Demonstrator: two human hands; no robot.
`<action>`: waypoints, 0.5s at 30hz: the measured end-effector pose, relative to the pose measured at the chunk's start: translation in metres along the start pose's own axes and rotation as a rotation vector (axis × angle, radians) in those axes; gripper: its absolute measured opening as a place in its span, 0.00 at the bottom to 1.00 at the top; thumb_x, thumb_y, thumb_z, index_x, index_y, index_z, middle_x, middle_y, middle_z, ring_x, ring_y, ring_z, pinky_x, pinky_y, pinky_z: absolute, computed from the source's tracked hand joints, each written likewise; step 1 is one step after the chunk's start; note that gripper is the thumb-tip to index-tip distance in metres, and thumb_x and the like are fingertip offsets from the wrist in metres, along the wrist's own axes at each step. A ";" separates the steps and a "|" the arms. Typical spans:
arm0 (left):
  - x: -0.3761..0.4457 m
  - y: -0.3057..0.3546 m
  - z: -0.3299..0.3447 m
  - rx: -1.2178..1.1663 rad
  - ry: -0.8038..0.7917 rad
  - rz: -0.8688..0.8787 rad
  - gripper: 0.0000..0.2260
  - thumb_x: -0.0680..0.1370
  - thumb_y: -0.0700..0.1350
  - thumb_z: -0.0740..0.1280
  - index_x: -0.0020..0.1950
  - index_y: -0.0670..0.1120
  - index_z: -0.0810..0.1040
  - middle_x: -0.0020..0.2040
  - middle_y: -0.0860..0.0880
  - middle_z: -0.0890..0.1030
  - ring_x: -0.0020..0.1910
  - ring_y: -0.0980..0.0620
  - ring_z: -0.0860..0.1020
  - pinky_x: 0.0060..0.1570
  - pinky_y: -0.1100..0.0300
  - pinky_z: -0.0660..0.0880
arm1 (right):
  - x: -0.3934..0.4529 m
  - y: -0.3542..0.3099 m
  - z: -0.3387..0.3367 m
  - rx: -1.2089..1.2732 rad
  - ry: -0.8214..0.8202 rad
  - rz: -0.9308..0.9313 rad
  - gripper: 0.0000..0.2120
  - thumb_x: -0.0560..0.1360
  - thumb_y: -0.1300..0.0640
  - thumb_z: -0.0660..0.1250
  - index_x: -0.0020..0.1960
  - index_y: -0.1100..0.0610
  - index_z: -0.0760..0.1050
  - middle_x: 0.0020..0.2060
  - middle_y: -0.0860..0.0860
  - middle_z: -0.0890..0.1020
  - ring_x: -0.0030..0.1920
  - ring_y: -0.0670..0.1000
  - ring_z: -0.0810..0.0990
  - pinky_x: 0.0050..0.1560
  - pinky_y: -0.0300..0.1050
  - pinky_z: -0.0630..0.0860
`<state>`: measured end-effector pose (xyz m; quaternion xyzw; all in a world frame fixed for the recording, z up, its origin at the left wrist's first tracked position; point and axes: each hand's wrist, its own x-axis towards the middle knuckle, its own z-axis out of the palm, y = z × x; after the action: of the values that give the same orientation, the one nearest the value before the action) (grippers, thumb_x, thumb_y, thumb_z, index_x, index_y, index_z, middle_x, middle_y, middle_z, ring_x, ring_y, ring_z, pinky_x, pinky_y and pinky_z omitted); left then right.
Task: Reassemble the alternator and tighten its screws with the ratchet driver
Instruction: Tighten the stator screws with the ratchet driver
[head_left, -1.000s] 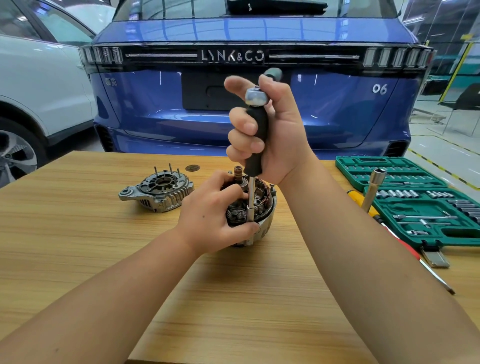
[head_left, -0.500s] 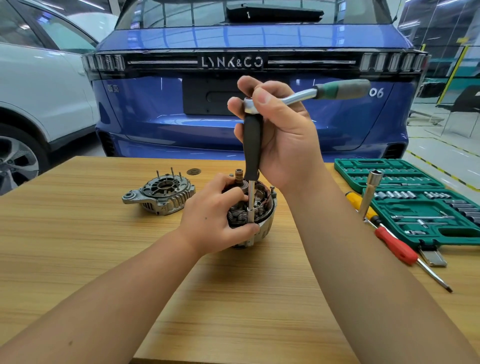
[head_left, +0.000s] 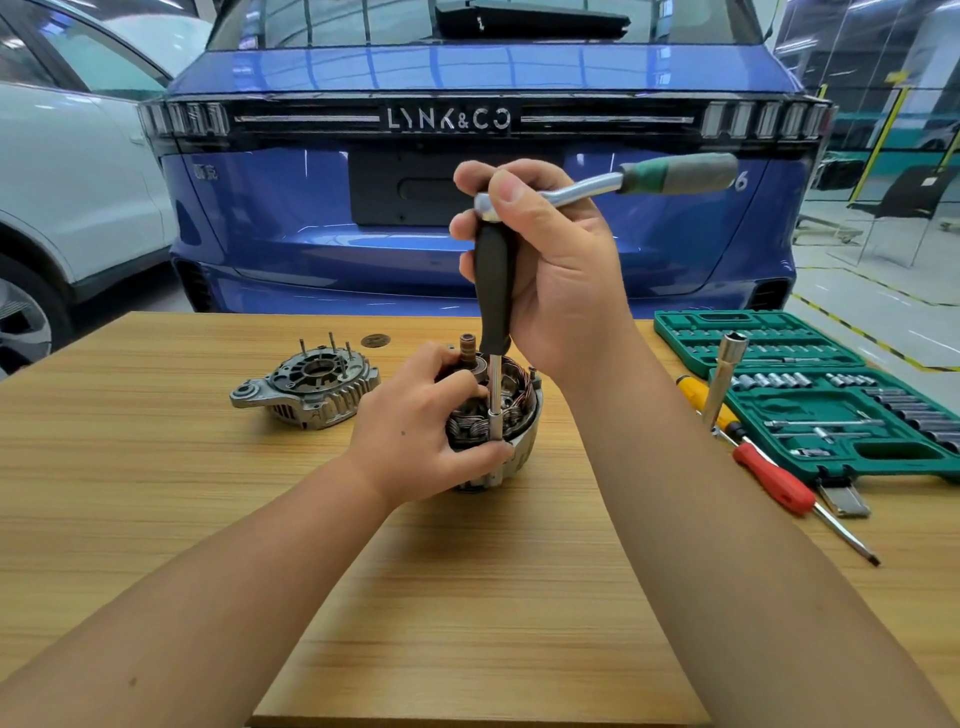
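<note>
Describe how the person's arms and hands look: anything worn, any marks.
Both forearms are bare, with no sleeves in view. The left hand and right hand wear no gloves, rings or watch. Nails are short and unpainted. A small dark mole marks the back of the left hand; another sits on the left forearm.

Left grip (head_left: 415, 431) low and curled; right grip (head_left: 550, 260) raised, clenched.

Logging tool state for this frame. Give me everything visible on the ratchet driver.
The ratchet driver stands upright over the alternator: a black grip, then a slim bright metal shaft ending in a socket seated at the alternator's near edge. A chrome ratchet head caps it, and a metal arm with a green and grey grip sticks out to the right. The right hand wraps the black grip, thumb on the head. The left hand holds the alternator beside the socket.
</note>
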<state>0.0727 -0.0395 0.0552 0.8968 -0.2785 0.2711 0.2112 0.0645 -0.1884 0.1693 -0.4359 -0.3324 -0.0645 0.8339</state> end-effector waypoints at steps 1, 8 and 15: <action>0.000 -0.001 -0.001 0.011 -0.003 0.004 0.28 0.68 0.71 0.65 0.54 0.51 0.81 0.62 0.50 0.75 0.56 0.50 0.76 0.43 0.55 0.75 | 0.001 -0.001 -0.001 0.019 -0.005 0.037 0.06 0.80 0.62 0.63 0.46 0.56 0.76 0.48 0.53 0.85 0.40 0.50 0.82 0.38 0.43 0.77; 0.002 -0.008 -0.007 0.020 -0.127 0.012 0.36 0.62 0.75 0.68 0.63 0.54 0.76 0.67 0.56 0.68 0.63 0.53 0.72 0.49 0.53 0.75 | 0.007 0.001 0.005 0.039 -0.054 0.141 0.06 0.83 0.61 0.59 0.48 0.57 0.72 0.48 0.53 0.84 0.38 0.49 0.78 0.36 0.41 0.74; 0.000 -0.006 -0.004 0.026 -0.111 -0.016 0.32 0.67 0.73 0.62 0.64 0.56 0.75 0.65 0.58 0.66 0.61 0.56 0.69 0.47 0.55 0.68 | 0.006 0.005 0.014 -0.021 -0.117 0.142 0.04 0.82 0.62 0.60 0.49 0.58 0.72 0.49 0.55 0.84 0.37 0.50 0.78 0.35 0.41 0.74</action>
<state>0.0747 -0.0328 0.0573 0.9153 -0.2792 0.2230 0.1857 0.0638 -0.1733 0.1754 -0.4702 -0.3480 0.0167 0.8109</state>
